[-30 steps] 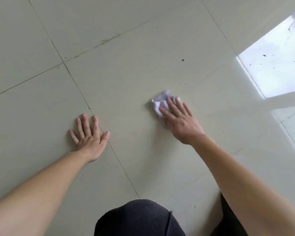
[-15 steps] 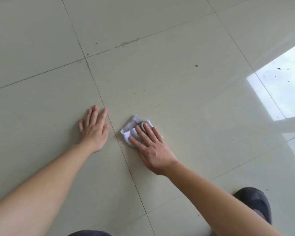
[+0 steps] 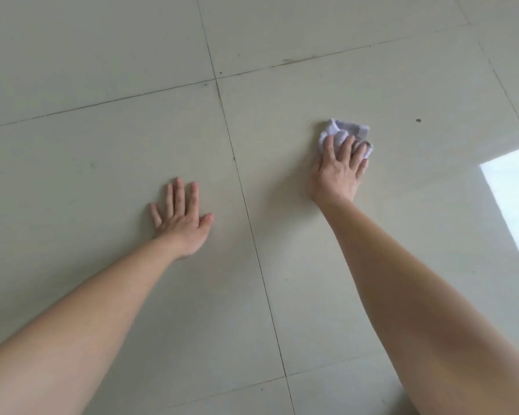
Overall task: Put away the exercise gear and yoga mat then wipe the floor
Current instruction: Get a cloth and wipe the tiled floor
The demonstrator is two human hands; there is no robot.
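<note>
A crumpled white cloth [image 3: 346, 131] lies on the pale tiled floor [image 3: 282, 235] right of the long grout line. My right hand [image 3: 337, 172] presses down on it with spread, fairly straight fingers; the near half of the cloth is hidden under them. My left hand [image 3: 182, 218] lies flat on the tile left of the grout line, palm down, holding nothing. No exercise gear or yoga mat is in view.
Dark grout lines cross at the upper middle [image 3: 216, 79]. A small dark speck [image 3: 418, 120] sits on the tile right of the cloth. A bright window reflection [image 3: 513, 199] glares at the right edge.
My right hand slid the cloth left toward my left hand, then back out to the right and farther away. My left hand stayed planted. My knee and shoe left the view.
</note>
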